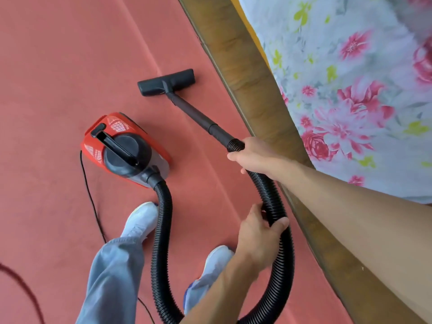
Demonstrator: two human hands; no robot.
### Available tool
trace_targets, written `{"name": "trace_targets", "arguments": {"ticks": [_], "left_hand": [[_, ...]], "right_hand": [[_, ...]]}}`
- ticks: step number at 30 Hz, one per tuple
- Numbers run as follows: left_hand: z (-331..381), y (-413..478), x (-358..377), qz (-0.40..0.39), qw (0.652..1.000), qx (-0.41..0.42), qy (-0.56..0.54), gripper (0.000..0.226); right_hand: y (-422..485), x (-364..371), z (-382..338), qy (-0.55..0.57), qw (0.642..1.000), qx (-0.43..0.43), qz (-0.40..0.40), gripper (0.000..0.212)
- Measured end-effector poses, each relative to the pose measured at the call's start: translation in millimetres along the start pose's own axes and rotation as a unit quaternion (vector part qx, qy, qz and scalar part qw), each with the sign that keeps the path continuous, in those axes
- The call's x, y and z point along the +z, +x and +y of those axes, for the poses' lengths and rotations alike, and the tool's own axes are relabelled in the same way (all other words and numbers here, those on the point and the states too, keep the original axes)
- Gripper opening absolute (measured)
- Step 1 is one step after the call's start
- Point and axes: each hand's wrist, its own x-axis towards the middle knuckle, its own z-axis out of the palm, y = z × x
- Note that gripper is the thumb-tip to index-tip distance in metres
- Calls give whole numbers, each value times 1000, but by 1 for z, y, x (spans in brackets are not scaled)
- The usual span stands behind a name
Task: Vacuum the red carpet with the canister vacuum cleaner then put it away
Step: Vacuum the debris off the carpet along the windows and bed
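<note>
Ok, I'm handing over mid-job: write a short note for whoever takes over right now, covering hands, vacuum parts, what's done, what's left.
Right hand grips the hose where it meets the wand; left hand grips the hose lower along its loop.
Floor head lies flat on the red carpet beside the wooden bed frame; canister stands on the carpet near the person's feet, cord trailing from it.
Done: vacuum is out and held ready; carpet covered so far cannot be told.
Left: finish the carpet, then put the vacuum away.

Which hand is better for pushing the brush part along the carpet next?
Probably the right hand: it grips the hose right where the wand begins. The left hand holds only bendy hose farther back.
</note>
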Motion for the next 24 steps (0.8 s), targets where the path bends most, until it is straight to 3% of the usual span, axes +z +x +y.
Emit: {"name": "trace_targets", "arguments": {"ticks": [6,11,15,18,21,24], "left_hand": [[-8,31,55,26,999,-7,21,38],[-59,62,85,-33,994,-20,99,50],[-126,100,101,-122,975,-36,180,78],[-179,134,107,-179,954,-32,240,93],[-219,159,110,-224,926,11,303,86],[-253,183,107,-288,856,56,426,75]], "right_hand": [[-12,-19,75,-52,996,-44,56,52],[16,18,145,-101,989,-33,101,40],[69,70,198,-59,989,-17,131,32],[114,109,232,-34,980,-51,190,31],[147,144,254,-15,968,-77,237,38],[171,171,271,-66,965,-76,242,40]]}}
